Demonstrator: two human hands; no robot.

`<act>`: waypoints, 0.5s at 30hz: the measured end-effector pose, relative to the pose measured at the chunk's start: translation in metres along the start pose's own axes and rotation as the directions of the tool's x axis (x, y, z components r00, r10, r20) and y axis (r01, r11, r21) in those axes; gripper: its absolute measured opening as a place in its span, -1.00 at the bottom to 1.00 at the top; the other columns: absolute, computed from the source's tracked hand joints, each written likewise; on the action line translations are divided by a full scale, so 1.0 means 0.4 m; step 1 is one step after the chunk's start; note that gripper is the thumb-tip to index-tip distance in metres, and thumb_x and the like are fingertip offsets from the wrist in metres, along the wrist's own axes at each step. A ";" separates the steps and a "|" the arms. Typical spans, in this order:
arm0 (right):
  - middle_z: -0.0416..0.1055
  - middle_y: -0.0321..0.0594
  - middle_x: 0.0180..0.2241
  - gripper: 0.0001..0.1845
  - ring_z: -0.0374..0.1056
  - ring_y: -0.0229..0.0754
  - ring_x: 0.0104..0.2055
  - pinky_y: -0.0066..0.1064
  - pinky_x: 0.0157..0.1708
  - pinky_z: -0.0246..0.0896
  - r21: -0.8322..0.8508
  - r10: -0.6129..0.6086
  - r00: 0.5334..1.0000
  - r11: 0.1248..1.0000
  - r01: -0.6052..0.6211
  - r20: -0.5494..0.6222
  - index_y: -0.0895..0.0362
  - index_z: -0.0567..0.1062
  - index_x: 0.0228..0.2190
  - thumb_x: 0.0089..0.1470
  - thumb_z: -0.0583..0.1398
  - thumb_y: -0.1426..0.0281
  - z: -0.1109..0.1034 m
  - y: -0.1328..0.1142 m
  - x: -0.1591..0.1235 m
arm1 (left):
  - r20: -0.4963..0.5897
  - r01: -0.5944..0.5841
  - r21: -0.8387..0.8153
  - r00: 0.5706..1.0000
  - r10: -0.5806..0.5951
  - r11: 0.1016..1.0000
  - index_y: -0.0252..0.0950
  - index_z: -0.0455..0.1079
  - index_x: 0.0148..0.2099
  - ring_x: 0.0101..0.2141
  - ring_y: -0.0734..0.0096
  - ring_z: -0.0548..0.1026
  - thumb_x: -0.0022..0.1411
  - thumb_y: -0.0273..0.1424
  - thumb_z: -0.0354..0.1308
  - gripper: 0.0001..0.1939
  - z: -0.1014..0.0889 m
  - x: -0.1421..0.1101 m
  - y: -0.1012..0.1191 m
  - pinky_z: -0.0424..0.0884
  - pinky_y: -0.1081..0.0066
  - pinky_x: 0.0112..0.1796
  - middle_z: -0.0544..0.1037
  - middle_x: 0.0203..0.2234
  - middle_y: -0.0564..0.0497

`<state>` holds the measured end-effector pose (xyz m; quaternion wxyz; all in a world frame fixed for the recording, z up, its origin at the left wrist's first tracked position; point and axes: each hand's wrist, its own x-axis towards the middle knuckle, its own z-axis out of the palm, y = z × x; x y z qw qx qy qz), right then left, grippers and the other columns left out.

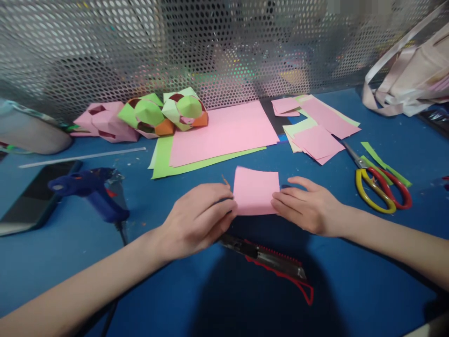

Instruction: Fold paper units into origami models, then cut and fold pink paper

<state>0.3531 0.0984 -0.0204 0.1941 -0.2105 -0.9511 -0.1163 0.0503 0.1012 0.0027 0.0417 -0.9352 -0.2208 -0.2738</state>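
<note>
A small pink paper square (255,191) lies on the blue table between my hands. My left hand (198,217) pinches its left edge with the fingertips pressed together. My right hand (308,206) grips its right edge, fingers closed on the paper. A red and black utility knife (270,262) lies just in front of my hands, untouched.
Large pink and green sheets (217,135) lie behind, with cut pink and green squares (317,126) to their right. Scissors (379,185) sit at the right, a blue glue gun (94,189) and a phone (31,199) at the left. Folded paper shapes (150,117) line the perforated metal screen.
</note>
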 end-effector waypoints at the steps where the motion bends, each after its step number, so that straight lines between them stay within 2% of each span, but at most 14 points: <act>1: 0.58 -0.19 -0.16 -0.76 0.46 -0.18 -0.16 -0.12 0.12 0.23 -0.022 -0.007 1.000 1.000 0.007 0.001 0.15 0.52 -0.10 0.28 0.09 0.53 0.005 -0.002 0.002 | -0.033 0.020 -0.007 0.999 -0.021 1.000 -0.34 0.37 -0.07 -0.13 0.15 0.54 0.27 -0.54 0.12 -0.82 -0.003 0.013 0.002 0.54 0.20 -0.13 0.56 -0.24 -0.17; 3: 0.58 -0.20 -0.16 -0.76 0.44 -0.18 -0.17 -0.13 0.13 0.21 -0.064 -0.016 1.000 0.998 0.016 -0.005 0.15 0.51 -0.10 0.29 0.09 0.51 0.014 -0.002 0.003 | -0.029 0.105 -0.016 0.994 -0.106 0.994 -0.34 0.38 -0.13 -0.21 0.21 0.52 0.32 -0.51 0.08 -0.90 -0.001 0.036 -0.001 0.52 0.24 -0.21 0.53 -0.29 -0.14; 4: 0.58 -0.19 -0.16 -0.77 0.44 -0.18 -0.18 -0.13 0.13 0.21 -0.078 -0.018 1.000 0.997 0.017 -0.012 0.16 0.51 -0.09 0.29 0.10 0.51 0.017 -0.002 0.003 | 0.011 0.169 -0.015 0.986 -0.169 0.986 -0.34 0.39 -0.13 -0.19 0.21 0.52 0.35 -0.47 0.05 -0.89 0.004 0.045 -0.006 0.51 0.23 -0.18 0.54 -0.26 -0.14; 6: 0.58 -0.16 -0.16 -0.78 0.44 -0.17 -0.19 -0.13 0.11 0.21 -0.084 -0.015 1.000 0.996 0.013 -0.027 0.19 0.51 -0.09 0.27 0.13 0.50 0.019 -0.002 0.002 | 0.120 0.303 -0.015 0.947 -0.299 0.953 -0.35 0.41 -0.04 -0.05 0.14 0.50 0.39 -0.34 0.05 -0.78 0.021 0.060 -0.021 0.47 0.14 -0.02 0.54 -0.10 -0.20; 8: 0.59 -0.15 -0.16 -0.80 0.45 -0.17 -0.20 -0.14 0.08 0.23 -0.077 -0.008 0.999 0.997 0.004 -0.050 0.20 0.52 -0.11 0.25 0.15 0.49 0.019 -0.003 0.002 | 0.248 0.392 -0.025 0.894 -0.374 0.920 -0.35 0.36 0.10 0.07 0.07 0.45 0.37 -0.19 0.08 -0.60 0.041 0.069 -0.035 0.41 0.08 0.07 0.49 0.06 -0.22; 10: 0.59 -0.16 -0.16 -0.81 0.45 -0.17 -0.21 -0.15 0.05 0.25 -0.066 0.003 0.997 0.998 -0.008 -0.073 0.20 0.53 -0.12 0.25 0.17 0.44 0.019 -0.006 0.002 | 0.345 0.425 -0.016 0.852 -0.394 0.905 -0.34 0.31 0.18 0.10 0.04 0.42 0.31 -0.12 0.15 -0.48 0.057 0.075 -0.043 0.39 0.04 0.08 0.46 0.12 -0.22; 12: 0.58 -0.13 -0.13 -0.75 0.46 -0.15 -0.21 -0.14 0.03 0.26 -0.051 0.021 0.997 0.998 -0.025 -0.080 0.21 0.52 -0.10 0.26 0.18 0.34 0.020 -0.008 0.001 | 0.394 0.420 0.005 0.833 -0.388 0.908 -0.35 0.29 0.20 0.11 0.02 0.41 0.28 -0.13 0.20 -0.44 0.066 0.078 -0.041 0.37 0.02 0.09 0.46 0.13 -0.21; 15: 0.53 -0.04 -0.01 -0.52 0.46 -0.09 -0.16 -0.09 0.01 0.27 -0.028 0.081 0.995 0.996 -0.082 -0.058 0.27 0.48 -0.02 0.26 0.15 0.13 0.022 -0.012 0.000 | 0.391 0.375 0.039 0.848 -0.359 0.926 -0.38 0.33 0.15 0.07 0.02 0.42 0.27 -0.25 0.24 -0.52 0.070 0.078 -0.028 0.38 0.01 0.07 0.49 0.08 -0.21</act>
